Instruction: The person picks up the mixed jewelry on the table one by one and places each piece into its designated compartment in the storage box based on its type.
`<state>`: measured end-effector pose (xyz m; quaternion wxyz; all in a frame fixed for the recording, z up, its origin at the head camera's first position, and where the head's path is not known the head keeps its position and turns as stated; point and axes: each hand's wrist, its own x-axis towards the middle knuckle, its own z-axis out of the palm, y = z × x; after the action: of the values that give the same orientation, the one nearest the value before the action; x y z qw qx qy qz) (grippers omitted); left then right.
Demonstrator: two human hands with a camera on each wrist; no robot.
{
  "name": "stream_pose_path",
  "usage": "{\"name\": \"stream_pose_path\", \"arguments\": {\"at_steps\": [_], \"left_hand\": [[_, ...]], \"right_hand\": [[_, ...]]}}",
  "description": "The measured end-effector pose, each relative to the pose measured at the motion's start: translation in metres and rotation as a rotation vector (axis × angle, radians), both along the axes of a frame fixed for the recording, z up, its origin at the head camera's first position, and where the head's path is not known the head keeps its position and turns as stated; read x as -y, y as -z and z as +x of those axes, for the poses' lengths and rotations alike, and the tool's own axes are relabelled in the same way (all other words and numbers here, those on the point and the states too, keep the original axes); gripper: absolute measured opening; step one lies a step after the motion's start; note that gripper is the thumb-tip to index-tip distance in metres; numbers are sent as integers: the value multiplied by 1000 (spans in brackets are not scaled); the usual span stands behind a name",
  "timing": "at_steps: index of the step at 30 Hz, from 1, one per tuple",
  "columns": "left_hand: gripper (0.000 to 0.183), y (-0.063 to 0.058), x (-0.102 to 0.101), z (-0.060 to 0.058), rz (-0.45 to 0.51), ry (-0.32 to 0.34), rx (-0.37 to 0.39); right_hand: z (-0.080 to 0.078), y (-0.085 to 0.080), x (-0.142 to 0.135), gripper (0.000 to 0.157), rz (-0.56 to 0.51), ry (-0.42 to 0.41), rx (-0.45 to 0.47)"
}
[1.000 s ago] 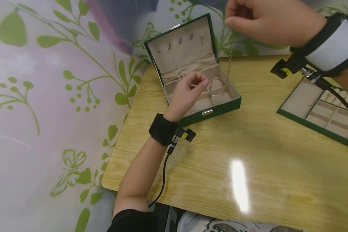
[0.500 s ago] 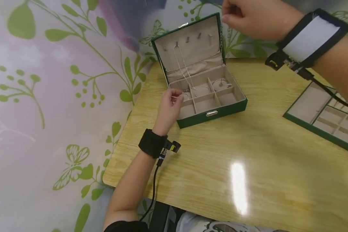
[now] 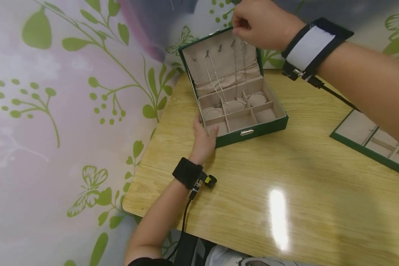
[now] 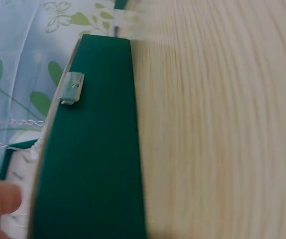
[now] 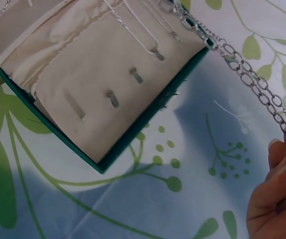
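Observation:
A green jewelry box (image 3: 269,126) stands with its lid up. My right hand (image 3: 266,24), above the lid, pinches a silver chain necklace (image 5: 255,84), which hangs doubled in front of the lid lining. My left hand (image 3: 203,146) holds the box's front left corner, fingers along the outer side and thumb over the rim. A thin necklace (image 3: 211,70) hangs from one of the lid's hooks into the box. Bracelets lie in the back compartments, one of them a bracelet (image 3: 256,93) at the right. The left wrist view shows the metal clasp (image 4: 72,87) on the front wall.
A green-rimmed jewelry tray (image 3: 369,153) with beige compartments lies at the right of the wooden table (image 3: 239,207), partly behind my right arm. A leaf-patterned wall covering (image 3: 70,111) rises along the left and back. A cable runs from each wrist camera.
My left hand has moved from the chain's lower end, past the left side, onto the box's front left corner. My right hand has moved left with the chain, from beside the lid to in front of it.

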<state>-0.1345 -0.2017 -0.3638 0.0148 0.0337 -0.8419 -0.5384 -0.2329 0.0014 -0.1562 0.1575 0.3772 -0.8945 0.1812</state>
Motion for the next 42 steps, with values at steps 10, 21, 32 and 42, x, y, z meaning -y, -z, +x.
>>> {"name": "stream_pose_path", "arguments": {"at_steps": [10, 21, 32, 42], "left_hand": [[63, 14, -11, -12, 50, -102, -6], [65, 21, -19, -6, 165, -122, 21], [65, 25, -19, -2, 177, -169, -12], [61, 25, -38, 3, 117, -190, 16]], "right_hand": [[-20, 14, 12, 25, -75, 92, 75], [-52, 40, 28, 24, -152, 144, 123], [-75, 54, 46, 27, -154, 201, 153], [-90, 75, 43, 27, -110, 317, 119]]}}
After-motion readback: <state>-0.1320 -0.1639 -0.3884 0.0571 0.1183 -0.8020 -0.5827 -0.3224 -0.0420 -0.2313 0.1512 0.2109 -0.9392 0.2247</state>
